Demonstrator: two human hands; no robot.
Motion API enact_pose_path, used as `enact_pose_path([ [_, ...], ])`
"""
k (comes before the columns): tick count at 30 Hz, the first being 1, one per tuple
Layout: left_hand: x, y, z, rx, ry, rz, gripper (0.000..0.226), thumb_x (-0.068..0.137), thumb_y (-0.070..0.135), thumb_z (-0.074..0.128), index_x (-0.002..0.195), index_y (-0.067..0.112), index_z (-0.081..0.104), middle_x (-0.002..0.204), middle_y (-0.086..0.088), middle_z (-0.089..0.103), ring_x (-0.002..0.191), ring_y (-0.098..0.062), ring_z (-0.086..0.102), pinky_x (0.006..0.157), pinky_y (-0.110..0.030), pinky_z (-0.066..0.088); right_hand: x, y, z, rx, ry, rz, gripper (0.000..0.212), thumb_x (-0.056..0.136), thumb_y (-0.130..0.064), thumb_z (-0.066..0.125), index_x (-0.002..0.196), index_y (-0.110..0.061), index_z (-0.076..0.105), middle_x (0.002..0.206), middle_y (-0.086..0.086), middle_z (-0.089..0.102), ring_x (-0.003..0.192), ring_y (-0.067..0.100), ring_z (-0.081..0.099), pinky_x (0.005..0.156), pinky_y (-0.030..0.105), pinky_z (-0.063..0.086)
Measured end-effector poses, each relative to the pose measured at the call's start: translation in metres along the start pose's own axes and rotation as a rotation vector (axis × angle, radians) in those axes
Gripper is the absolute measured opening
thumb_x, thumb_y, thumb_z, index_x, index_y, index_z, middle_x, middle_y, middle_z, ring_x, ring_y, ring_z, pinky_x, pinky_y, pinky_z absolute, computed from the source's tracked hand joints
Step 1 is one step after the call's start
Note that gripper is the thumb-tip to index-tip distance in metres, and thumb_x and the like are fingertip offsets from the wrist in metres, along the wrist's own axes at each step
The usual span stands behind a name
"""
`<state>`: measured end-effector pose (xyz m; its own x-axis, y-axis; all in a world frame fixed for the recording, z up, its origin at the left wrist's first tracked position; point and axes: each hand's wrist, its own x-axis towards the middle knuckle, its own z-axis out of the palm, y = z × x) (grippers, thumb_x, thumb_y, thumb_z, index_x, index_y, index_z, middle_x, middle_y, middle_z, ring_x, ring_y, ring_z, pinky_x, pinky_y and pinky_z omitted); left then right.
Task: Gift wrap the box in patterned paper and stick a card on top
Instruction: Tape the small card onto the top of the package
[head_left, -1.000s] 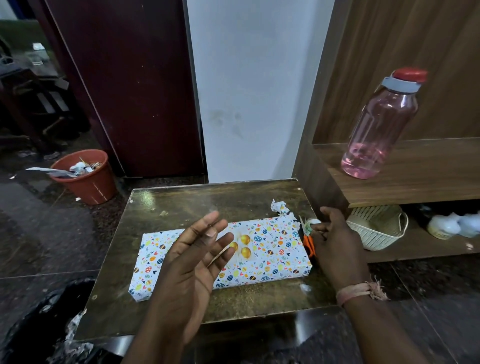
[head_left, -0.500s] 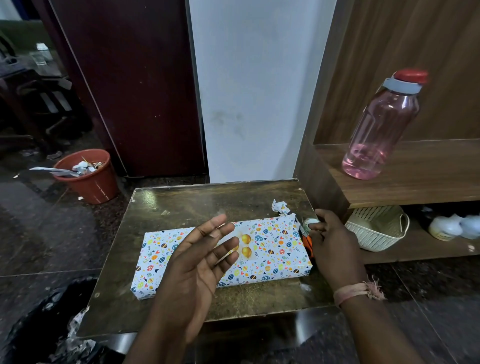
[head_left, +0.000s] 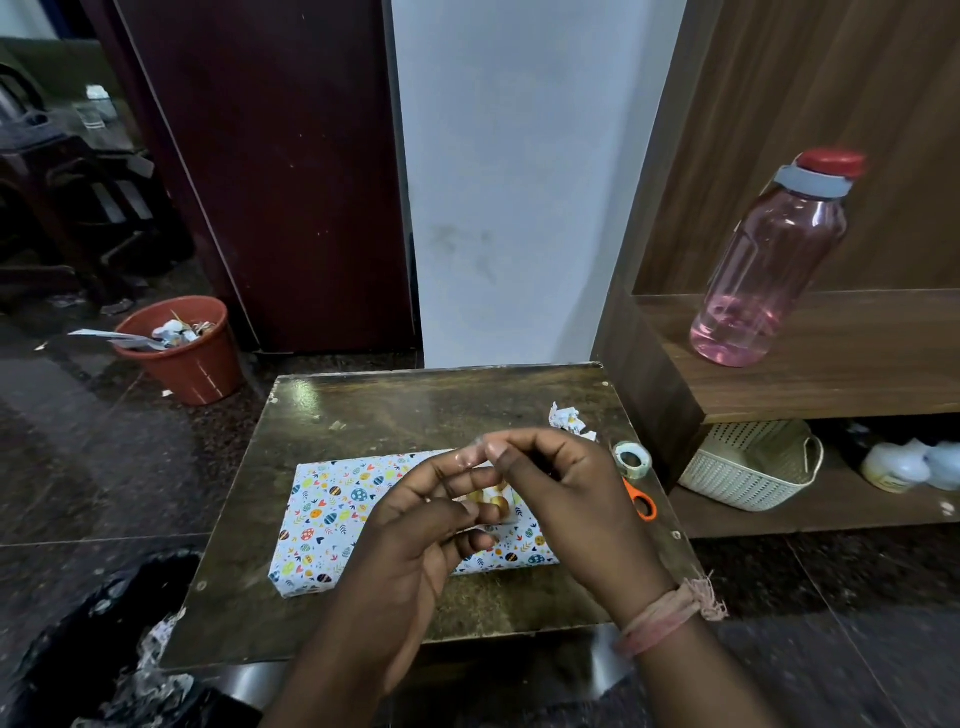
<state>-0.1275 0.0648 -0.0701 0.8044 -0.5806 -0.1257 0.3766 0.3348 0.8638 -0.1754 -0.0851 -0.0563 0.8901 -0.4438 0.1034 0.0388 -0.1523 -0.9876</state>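
The box (head_left: 332, 519), wrapped in white paper with coloured egg and heart prints, lies flat on the small brown table (head_left: 415, 410). A card with gold circles (head_left: 500, 501) sits on its top, mostly hidden by my fingers. Both hands hover just above the box. My left hand (head_left: 415, 540) and my right hand (head_left: 566, 499) meet fingertip to fingertip and pinch a small piece of clear tape (head_left: 471, 453) between them. The tape roll (head_left: 632, 460) lies on the table to the right of my right hand.
Orange-handled scissors (head_left: 642, 503) and a crumpled paper scrap (head_left: 566, 418) lie near the table's right edge. A pink bottle (head_left: 769, 270) stands on the wooden shelf, a cream basket (head_left: 753, 470) below it. A red bin (head_left: 182, 351) stands on the floor at left, a black bin (head_left: 88, 644) at front left.
My right hand left the tape roll and came over the box. My left hand curled its open fingers and met it, and a piece of tape is now pinched between them.
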Motion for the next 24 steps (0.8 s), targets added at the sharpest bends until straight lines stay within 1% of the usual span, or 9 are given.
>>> enact_pose_path([
  [4, -0.001, -0.001, 0.001, 0.066, -0.025, 0.004, 0.039, 0.070, 0.010, 0.067, 0.108, 0.013, 0.077, 0.112, -0.015, 0.073, 0.088, -0.021, 0.067, 0.071, -0.030, 0.050, 0.001, 0.000, 0.000, 0.077, 0.026, 0.008, 0.005, 0.090, -0.012, 0.074, 0.091, -0.015, 0.079, 0.086, 0.000, 0.078, 0.083, 0.009, 0.072, 0.075, 0.021, 0.053],
  [7, -0.004, 0.003, 0.004, 0.177, -0.016, 0.029, 0.046, 0.063, 0.023, 0.076, 0.109, 0.022, 0.079, 0.109, -0.009, 0.074, 0.089, -0.019, 0.068, 0.072, -0.031, 0.049, 0.002, 0.001, -0.001, 0.109, 0.062, 0.000, 0.007, 0.087, -0.010, 0.077, 0.087, -0.016, 0.080, 0.084, 0.001, 0.078, 0.080, 0.012, 0.071, 0.074, 0.023, 0.053],
  [9, -0.003, 0.006, 0.003, 0.297, 0.060, 0.062, 0.037, 0.078, 0.016, 0.074, 0.114, 0.024, 0.078, 0.105, -0.004, 0.077, 0.087, -0.019, 0.068, 0.071, -0.030, 0.051, 0.002, 0.001, 0.000, 0.150, 0.084, 0.010, 0.005, 0.088, -0.013, 0.077, 0.087, -0.017, 0.080, 0.080, -0.003, 0.076, 0.071, 0.009, 0.065, 0.069, 0.021, 0.050],
  [11, -0.001, 0.008, -0.001, 0.368, 0.207, 0.102, 0.036, 0.095, 0.001, 0.062, 0.122, 0.022, 0.072, 0.102, -0.002, 0.078, 0.083, -0.018, 0.070, 0.067, -0.026, 0.053, 0.002, 0.001, -0.003, 0.181, 0.151, 0.033, 0.004, 0.089, -0.017, 0.075, 0.088, -0.017, 0.079, 0.070, -0.004, 0.067, 0.061, 0.007, 0.054, 0.061, 0.020, 0.046],
  [14, 0.000, 0.013, -0.011, 0.468, 0.384, 0.215, 0.036, 0.099, -0.001, 0.054, 0.119, 0.023, 0.072, 0.099, 0.004, 0.078, 0.081, -0.011, 0.071, 0.065, -0.023, 0.055, 0.004, 0.003, -0.008, 0.054, 0.171, 0.036, 0.006, 0.091, -0.019, 0.073, 0.087, -0.019, 0.078, 0.065, -0.013, 0.066, 0.061, 0.000, 0.055, 0.064, 0.017, 0.046],
  [18, -0.001, 0.009, -0.012, 0.794, 0.414, 0.317, 0.031, 0.095, 0.009, 0.065, 0.102, 0.037, 0.076, 0.097, 0.021, 0.074, 0.090, 0.002, 0.067, 0.074, -0.011, 0.047, 0.007, 0.008, -0.002, -0.103, 0.079, 0.083, 0.010, 0.094, -0.019, 0.070, 0.087, -0.021, 0.075, 0.083, -0.008, 0.074, 0.077, 0.003, 0.067, 0.074, 0.027, 0.054],
  [20, 0.000, 0.002, -0.013, 0.999, 0.417, 0.348, 0.028, 0.090, 0.012, 0.072, 0.102, 0.037, 0.077, 0.103, 0.022, 0.071, 0.098, -0.001, 0.062, 0.079, -0.015, 0.042, 0.014, 0.007, 0.003, -0.208, 0.025, 0.088, 0.013, 0.095, -0.016, 0.067, 0.084, -0.021, 0.072, 0.082, -0.008, 0.073, 0.077, 0.003, 0.067, 0.071, 0.025, 0.053],
  [22, 0.004, -0.006, -0.017, 1.190, 0.392, 0.357, 0.026, 0.085, 0.017, 0.079, 0.104, 0.033, 0.079, 0.108, 0.016, 0.070, 0.106, -0.010, 0.059, 0.084, -0.016, 0.035, 0.021, 0.004, 0.007, -0.342, -0.040, 0.090, 0.017, 0.097, -0.014, 0.063, 0.083, -0.020, 0.070, 0.079, -0.008, 0.070, 0.070, 0.000, 0.064, 0.063, 0.018, 0.048],
  [24, 0.008, -0.012, -0.022, 1.294, 0.369, 0.359, 0.025, 0.082, 0.021, 0.082, 0.104, 0.031, 0.080, 0.108, 0.012, 0.071, 0.106, -0.016, 0.058, 0.087, -0.017, 0.032, 0.028, 0.002, 0.012, -0.472, -0.110, 0.103, 0.018, 0.098, -0.015, 0.060, 0.083, -0.021, 0.068, 0.082, -0.009, 0.069, 0.068, 0.001, 0.061, 0.059, 0.019, 0.046],
])
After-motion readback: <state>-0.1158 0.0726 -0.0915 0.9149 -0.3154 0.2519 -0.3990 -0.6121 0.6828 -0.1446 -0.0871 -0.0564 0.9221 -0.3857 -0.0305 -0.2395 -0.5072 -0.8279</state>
